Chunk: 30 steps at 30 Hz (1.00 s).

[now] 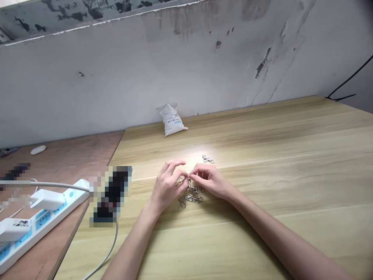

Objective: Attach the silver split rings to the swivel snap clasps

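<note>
My left hand (169,182) and my right hand (212,181) meet over the wooden table, thumbs and index fingers pinched close together. Between the fingertips is a small metal clasp (189,180), which looks like a lobster-type key clasp; both hands appear to grip it, though the fingers partly cover it. Below and around them lies a small pile of silver metal clasps (194,190), some with rings. Just beyond my right hand, a separate clasp with a ring (208,159) rests on the table.
A white plastic packet (172,119) with a printed label leans near the wall. To the left lie a pixelated dark object (110,194) with a white cable (115,241), and a power strip (46,219) with chargers on a brown board. A white oval item (38,149) sits farther back.
</note>
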Available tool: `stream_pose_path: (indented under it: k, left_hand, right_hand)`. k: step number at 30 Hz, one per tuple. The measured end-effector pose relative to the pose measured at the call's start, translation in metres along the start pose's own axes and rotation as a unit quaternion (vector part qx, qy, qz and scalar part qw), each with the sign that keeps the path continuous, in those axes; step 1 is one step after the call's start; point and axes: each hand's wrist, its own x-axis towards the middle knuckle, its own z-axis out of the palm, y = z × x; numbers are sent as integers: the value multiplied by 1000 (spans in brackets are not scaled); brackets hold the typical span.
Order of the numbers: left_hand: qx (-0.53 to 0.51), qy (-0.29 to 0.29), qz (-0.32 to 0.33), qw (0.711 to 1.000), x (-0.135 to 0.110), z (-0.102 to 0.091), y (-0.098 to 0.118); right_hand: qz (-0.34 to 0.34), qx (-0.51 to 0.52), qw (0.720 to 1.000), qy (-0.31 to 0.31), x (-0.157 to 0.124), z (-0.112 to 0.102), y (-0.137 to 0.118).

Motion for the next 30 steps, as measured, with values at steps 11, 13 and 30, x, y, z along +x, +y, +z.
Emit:
stream_pose_path:
  k: [11,13,30]
  left_hand:
    - [-19,-4,-46,999,1,-2,1]
    - [-19,-2,-59,998,1,-2,2]
    - [-33,-28,-47,998,-1,-1,2]
  right_hand:
    - [-58,-50,996,40,0,1,0]
    - [-52,-55,996,47,0,2,-1]
    - [-37,-37,998,24,-2,3,-1]
